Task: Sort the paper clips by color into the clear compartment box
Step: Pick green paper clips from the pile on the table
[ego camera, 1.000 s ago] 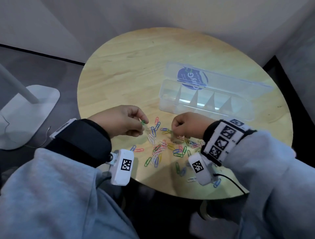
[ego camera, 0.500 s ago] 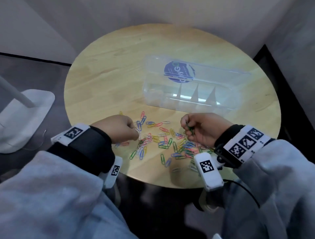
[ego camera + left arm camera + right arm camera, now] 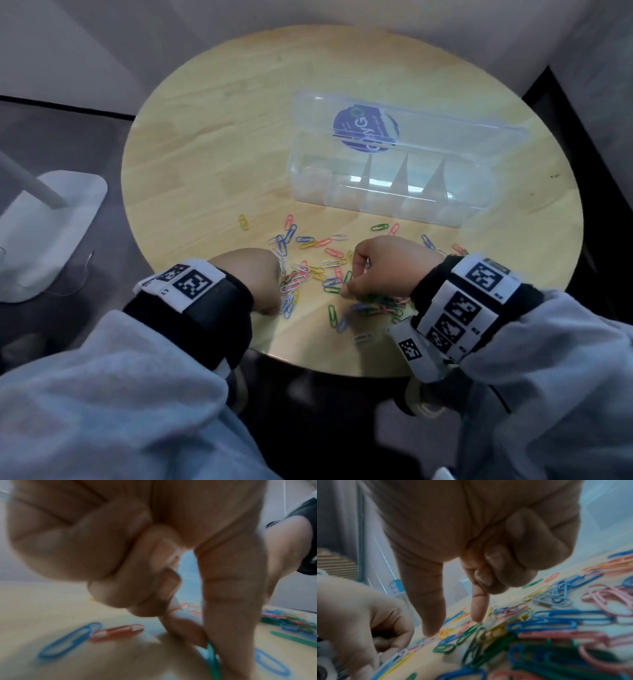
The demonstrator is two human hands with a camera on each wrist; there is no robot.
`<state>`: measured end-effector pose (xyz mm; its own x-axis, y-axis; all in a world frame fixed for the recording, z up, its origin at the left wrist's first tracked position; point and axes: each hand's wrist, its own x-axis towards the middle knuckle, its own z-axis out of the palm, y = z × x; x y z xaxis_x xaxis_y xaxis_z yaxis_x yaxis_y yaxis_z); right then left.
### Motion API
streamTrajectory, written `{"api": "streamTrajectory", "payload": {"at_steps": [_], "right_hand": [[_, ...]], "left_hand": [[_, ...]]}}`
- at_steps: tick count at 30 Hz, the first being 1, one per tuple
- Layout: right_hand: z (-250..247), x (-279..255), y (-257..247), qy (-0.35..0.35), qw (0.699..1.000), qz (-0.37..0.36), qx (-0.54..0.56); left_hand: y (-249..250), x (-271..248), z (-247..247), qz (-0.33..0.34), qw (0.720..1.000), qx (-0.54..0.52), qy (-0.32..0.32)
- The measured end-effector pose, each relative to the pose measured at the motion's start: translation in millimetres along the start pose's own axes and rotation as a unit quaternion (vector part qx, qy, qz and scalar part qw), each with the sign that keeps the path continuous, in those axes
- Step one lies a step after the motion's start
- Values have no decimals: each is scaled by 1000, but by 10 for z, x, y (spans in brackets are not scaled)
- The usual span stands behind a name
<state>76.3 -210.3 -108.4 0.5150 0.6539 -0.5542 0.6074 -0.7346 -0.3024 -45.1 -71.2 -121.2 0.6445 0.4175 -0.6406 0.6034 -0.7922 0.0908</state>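
Hands, two, are working the near table [image 3: 212, 144] edge: left hand [image 3: 154, 561] is pinching one green clip [image 3: 212, 660]; right hand [image 3: 479, 547], thumb and forefinger extended, is grasping nothing.

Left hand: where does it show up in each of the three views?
Head: left hand, lower centre-left, at the edge of the paper clips.
Left wrist: fills most of the frame, pinching a green clip.
Right wrist: lower left corner.
Shared landmark: the scattered paper clips on the wooden table.
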Motion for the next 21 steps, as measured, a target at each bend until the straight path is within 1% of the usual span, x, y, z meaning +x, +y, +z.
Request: {"api": "streamTrajectory", "payload": {"at_steps": [3,5,7,9,12,14,19,20,21], "right_hand": [[56,12,-55,5,999,9,-43],[87,25,-88,9,998,11,-60],[100,29,-111,11,998,13,-67],[108,36,-124,15,998,16,-65],[108,59,-136,15,997,15,-68],[100,74,-154,8,997,9,-70],[104,104,-169,-16,997,-4,-79],[107,102,-163,-16,997,-6,-78],[107,98,-158,-15,997,-7,-77]], "left_hand": [[-52,-12,-60,11,998,-67,13],[-126,-10,-137,32,988,-154,7],[-198,-16,-220,54,963,-262,-7],[-254,-26,-276,58,941,-333,11],[-287,-16,-308,52,909,-412,19],[-270,-7,-312,50,884,-464,3],[-213,23,-313,40,809,-585,-41],[-201,19,-318,38,797,-601,-44],[-188,17,-319,36,791,-609,-44]]}}
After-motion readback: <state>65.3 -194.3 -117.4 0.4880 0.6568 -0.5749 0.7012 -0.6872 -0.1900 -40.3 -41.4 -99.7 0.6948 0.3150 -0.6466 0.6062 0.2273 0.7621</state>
